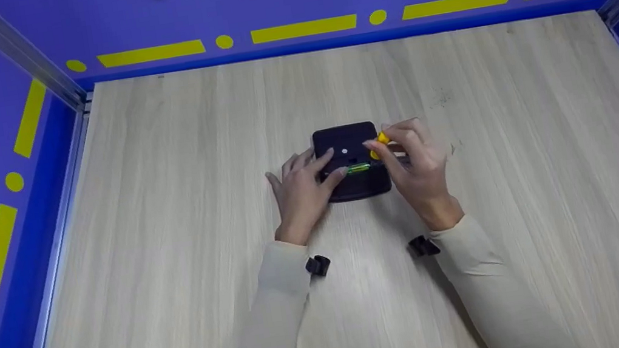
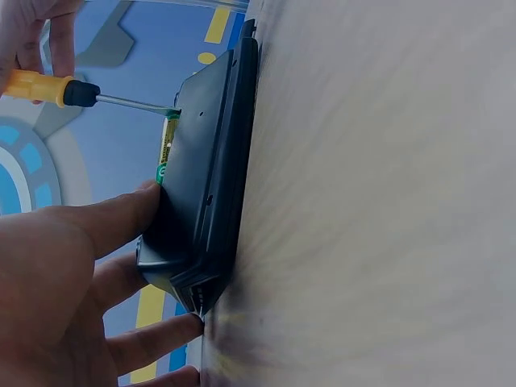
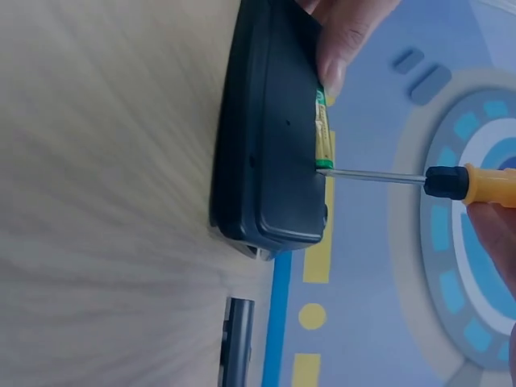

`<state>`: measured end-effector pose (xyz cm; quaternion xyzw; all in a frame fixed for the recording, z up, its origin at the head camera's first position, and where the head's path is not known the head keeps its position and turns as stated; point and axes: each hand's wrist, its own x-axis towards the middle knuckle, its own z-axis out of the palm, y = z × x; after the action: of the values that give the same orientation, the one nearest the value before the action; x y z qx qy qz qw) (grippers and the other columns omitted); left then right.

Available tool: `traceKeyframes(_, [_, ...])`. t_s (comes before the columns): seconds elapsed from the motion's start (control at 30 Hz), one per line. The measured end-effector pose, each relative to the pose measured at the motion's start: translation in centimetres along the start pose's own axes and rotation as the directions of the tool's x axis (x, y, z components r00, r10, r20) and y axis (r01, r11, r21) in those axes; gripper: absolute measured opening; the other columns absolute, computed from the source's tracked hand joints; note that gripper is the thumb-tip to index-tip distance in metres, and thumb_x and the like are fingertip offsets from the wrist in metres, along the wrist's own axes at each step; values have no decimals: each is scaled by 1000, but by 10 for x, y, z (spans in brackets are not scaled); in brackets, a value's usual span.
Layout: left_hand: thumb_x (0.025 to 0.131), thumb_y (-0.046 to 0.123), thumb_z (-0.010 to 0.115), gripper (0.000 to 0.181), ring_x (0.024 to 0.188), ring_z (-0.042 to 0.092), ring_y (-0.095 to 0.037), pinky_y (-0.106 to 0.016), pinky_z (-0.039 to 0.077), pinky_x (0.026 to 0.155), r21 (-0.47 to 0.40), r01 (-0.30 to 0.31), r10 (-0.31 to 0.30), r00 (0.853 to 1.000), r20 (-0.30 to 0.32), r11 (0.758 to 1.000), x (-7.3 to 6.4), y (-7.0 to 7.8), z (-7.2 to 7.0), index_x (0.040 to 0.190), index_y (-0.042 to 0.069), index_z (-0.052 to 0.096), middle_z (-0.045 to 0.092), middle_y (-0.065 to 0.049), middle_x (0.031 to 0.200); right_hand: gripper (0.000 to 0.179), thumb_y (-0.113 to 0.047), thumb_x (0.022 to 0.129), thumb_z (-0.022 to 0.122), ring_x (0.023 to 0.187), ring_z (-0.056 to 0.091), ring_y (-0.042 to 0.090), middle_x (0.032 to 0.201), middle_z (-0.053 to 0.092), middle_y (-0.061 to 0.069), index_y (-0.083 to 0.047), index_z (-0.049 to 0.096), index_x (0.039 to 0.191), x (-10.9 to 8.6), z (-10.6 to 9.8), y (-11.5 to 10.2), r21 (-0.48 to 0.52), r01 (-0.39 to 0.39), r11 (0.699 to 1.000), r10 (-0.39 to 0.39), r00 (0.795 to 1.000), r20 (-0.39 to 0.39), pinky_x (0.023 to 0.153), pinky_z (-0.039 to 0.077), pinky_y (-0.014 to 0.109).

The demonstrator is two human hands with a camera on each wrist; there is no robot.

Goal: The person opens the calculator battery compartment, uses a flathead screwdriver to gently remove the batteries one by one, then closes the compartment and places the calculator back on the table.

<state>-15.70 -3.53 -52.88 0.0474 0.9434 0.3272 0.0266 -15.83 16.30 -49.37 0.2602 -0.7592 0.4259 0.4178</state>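
A black, flat device with rounded corners [image 1: 345, 135] lies on the table, a slot open in its upper face. A green and gold battery [image 3: 322, 137] sits in that slot. My left hand [image 1: 303, 190] grips the device's left side, thumb at the battery's end and other fingers around the edge. My right hand [image 1: 417, 158] holds a screwdriver [image 3: 484, 185] by its yellow handle, above the device's right side. Its shaft stands upright from the device in the wrist views, with the tip right at the battery's other end.
Beside the device, a dark, narrow piece [image 3: 236, 343] lies on the table, mostly hidden under my right hand in the head view. The pale wood-grain table [image 1: 190, 155] is bounded by blue panels [image 1: 296, 4] with yellow marks at the back and sides.
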Motion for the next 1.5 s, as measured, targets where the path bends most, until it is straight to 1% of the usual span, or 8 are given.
traceKeyframes(0.27, [100, 59, 65, 58, 152, 38, -36, -80, 6, 118, 10, -8, 8, 1000, -3, 1000, 1, 0, 1, 150, 30, 63, 51, -6, 161, 23, -6, 91, 83, 80, 72, 27, 95, 65, 16, 4, 67, 103, -2, 1, 1, -25, 33, 999, -33, 999, -17, 83, 57, 16])
traceKeyframes(0.4, [99, 60, 65, 58, 152, 38, -36, -80, 6, 118, 10, -8, 8, 1000, -7, 1000, 1, -1, 1, 150, 30, 63, 51, -6, 161, 22, -12, 94, 81, 80, 72, 26, 95, 65, 16, 4, 68, 103, -2, 2, 1, -26, 39, 999, -39, 999, -13, 82, 58, 16])
traceKeyframes(0.67, [99, 61, 65, 60, 153, 37, -36, -80, 4, 118, 2, 3, -3, 1000, -6, 1000, 0, -1, 0, 150, 30, 62, 50, -7, 161, 25, -20, 97, 78, 69, 67, 24, 91, 65, 15, 2, 68, 104, -1, 8, -4, -71, 106, 992, -106, 994, 4, 61, 58, 33])
traceKeyframes(0.93, [99, 59, 66, 58, 153, 37, -36, -80, 6, 118, 2, -1, 1, 1000, -11, 1000, 0, 0, 0, 149, 30, 63, 50, -6, 161, 24, -19, 97, 78, 66, 64, 21, 90, 65, 14, 2, 71, 106, -2, 11, -7, -85, 99, 991, -98, 995, 11, 58, 57, 32])
traceKeyframes(1.07, [99, 59, 66, 58, 153, 37, -36, -80, 5, 118, -4, -3, 3, 1000, -15, 1000, 0, 0, 1, 149, 30, 64, 51, -7, 161, 22, -13, 94, 81, 73, 71, 24, 93, 66, 15, 3, 69, 103, -1, 9, -5, -39, 47, 998, -48, 999, -11, 69, 60, 25])
traceKeyframes(1.2, [99, 58, 67, 57, 153, 37, -36, -80, 5, 118, -4, -3, 3, 1000, -16, 1000, 0, 0, 1, 149, 31, 64, 51, -7, 161, 26, 4, 84, 86, 79, 74, 26, 94, 65, 15, 4, 66, 101, -1, 5, -1, 9, -41, 999, 41, 999, -27, 78, 60, 18])
traceKeyframes(1.33, [99, 56, 68, 57, 153, 37, -36, -80, 4, 118, -7, -2, 2, 1000, -15, 1000, 0, 0, 1, 149, 30, 63, 51, -7, 161, 32, 14, 79, 86, 80, 74, 23, 93, 65, 15, 5, 66, 102, -1, 1, 3, 25, -125, 992, 126, 991, -44, 75, 60, 18])
traceKeyframes(1.5, [99, 55, 70, 56, 153, 36, -37, -80, 3, 118, -19, -4, 4, 1000, -18, 1000, 0, 0, 1, 149, 30, 64, 51, -8, 161, 27, 14, 82, 84, 84, 72, 17, 93, 66, 15, 6, 67, 101, 0, -3, 8, 75, -192, 979, 198, 977, -80, 70, 61, 20])
